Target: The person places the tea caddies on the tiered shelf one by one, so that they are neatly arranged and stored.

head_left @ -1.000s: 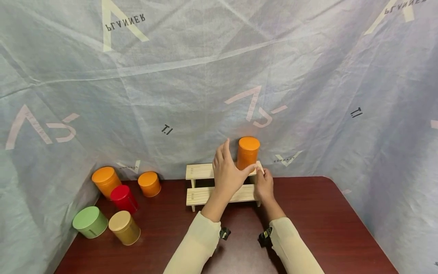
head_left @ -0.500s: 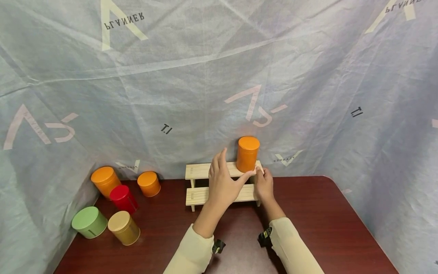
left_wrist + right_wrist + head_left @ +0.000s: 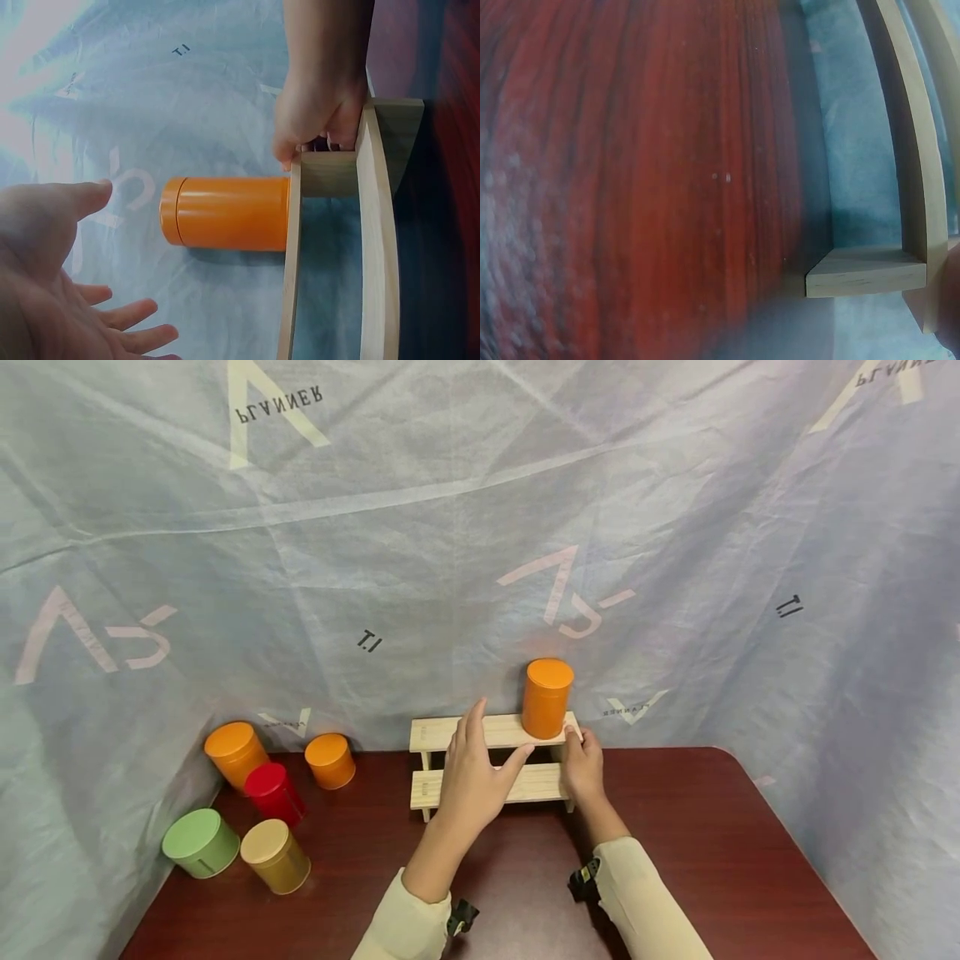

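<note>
A tall orange canister [image 3: 547, 700] stands upright at the right end of the upper step of a two-step wooden rack [image 3: 438, 735]. My left hand [image 3: 474, 777] hovers in front of the rack, thumb and fingers spread, holding nothing; the left wrist view shows a gap between it and the orange canister [image 3: 232, 214]. With my right hand [image 3: 582, 768] I grip the right end of the rack, thumb on the upper step's edge. In the right wrist view only a sliver of that hand [image 3: 951, 304] shows beside the rack [image 3: 866, 271].
On the left of the dark red table [image 3: 690, 860] stand another orange canister [image 3: 236, 756], a short orange one [image 3: 330, 762], a red one [image 3: 275, 793], a green one [image 3: 201, 843] and a gold one [image 3: 276, 857]. A grey cloth [image 3: 420, 568] hangs behind.
My left hand has drawn away from the orange canister, moving left and back toward me. The canister stays on the upper step, and my right hand keeps its grip on the rack.
</note>
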`<state>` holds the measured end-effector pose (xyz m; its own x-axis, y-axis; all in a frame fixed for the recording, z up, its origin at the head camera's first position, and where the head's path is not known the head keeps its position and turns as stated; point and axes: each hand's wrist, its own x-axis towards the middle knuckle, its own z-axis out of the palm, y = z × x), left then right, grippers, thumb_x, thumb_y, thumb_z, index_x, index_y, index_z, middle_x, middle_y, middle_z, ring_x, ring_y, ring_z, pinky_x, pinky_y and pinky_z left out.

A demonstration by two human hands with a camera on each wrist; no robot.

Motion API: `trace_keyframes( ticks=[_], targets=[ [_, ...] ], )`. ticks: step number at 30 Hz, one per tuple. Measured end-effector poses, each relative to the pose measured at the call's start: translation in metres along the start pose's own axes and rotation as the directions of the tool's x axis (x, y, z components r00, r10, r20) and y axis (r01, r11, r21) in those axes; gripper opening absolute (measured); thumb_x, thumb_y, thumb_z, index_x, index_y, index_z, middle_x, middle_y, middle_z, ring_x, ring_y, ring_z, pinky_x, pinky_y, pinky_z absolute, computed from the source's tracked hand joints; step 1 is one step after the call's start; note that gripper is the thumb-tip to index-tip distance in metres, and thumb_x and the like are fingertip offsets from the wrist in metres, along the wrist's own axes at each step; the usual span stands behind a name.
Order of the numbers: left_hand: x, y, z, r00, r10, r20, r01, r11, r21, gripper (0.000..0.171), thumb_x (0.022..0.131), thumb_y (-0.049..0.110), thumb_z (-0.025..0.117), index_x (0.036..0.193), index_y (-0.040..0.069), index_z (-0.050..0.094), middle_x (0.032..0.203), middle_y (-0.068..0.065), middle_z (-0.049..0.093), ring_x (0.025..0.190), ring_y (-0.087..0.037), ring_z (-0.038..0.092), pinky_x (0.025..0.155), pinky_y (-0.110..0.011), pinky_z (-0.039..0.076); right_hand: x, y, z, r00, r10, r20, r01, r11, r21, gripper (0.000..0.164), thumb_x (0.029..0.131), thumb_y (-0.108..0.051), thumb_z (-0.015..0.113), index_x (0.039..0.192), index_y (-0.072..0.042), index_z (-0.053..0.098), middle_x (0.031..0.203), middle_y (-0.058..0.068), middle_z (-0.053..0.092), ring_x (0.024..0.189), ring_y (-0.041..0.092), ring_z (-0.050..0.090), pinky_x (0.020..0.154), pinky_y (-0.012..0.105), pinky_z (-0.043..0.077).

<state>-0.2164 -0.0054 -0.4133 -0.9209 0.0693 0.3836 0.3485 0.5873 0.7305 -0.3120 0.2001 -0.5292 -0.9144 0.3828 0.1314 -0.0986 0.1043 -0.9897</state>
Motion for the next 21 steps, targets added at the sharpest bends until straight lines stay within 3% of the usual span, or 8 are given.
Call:
trace_keyframes(
  ticks=[9, 13, 21],
  targets=[
    [-0.008, -0.004, -0.009, 0.998, -0.042, 0.036, 0.043, 0.999, -0.011, 0.087, 0.1, 0.058, 0.067, 0.167, 0.02, 0.027, 0.16, -0.01, 0.05, 0.142, -0.037, 0.055, 0.113, -0.061, 0.048, 0.0, 0.0, 0.0, 1.0, -0.001, -0.002, 0.001, 1.0, 0.008, 0.037, 0.112, -0.034, 0.05, 0.11, 0.002, 0.06, 0.066, -0.01, 0.045, 0.058, 0.005, 0.043, 0.055, 0.022, 0.038],
    [-0.014, -0.004, -0.014, 0.998, -0.045, 0.042, 0.045, 0.999, -0.002, 0.085, 0.101, 0.061, 0.064, 0.167, 0.022, 0.027, 0.159, -0.009, 0.051, 0.139, -0.037, 0.058, 0.11, -0.06, 0.051, 0.0, 0.0, 0.001, 1.0, -0.002, -0.003, 0.002, 1.0, 0.021, 0.035, 0.112, -0.033, 0.051, 0.107, 0.001, 0.06, 0.064, -0.011, 0.044, 0.057, 0.006, 0.043, 0.054, 0.022, 0.037],
    [-0.018, -0.005, -0.024, 0.999, -0.029, 0.039, 0.027, 0.999, 0.046, 0.085, 0.1, 0.059, 0.066, 0.166, 0.018, 0.031, 0.156, -0.01, 0.054, 0.136, -0.039, 0.06, 0.109, -0.06, 0.051, 0.0, -0.002, 0.0, 1.0, 0.011, -0.018, -0.011, 1.0, 0.0, 0.032, 0.111, -0.034, 0.051, 0.105, -0.004, 0.06, 0.064, -0.01, 0.044, 0.059, 0.007, 0.043, 0.056, 0.022, 0.038]
  ],
)
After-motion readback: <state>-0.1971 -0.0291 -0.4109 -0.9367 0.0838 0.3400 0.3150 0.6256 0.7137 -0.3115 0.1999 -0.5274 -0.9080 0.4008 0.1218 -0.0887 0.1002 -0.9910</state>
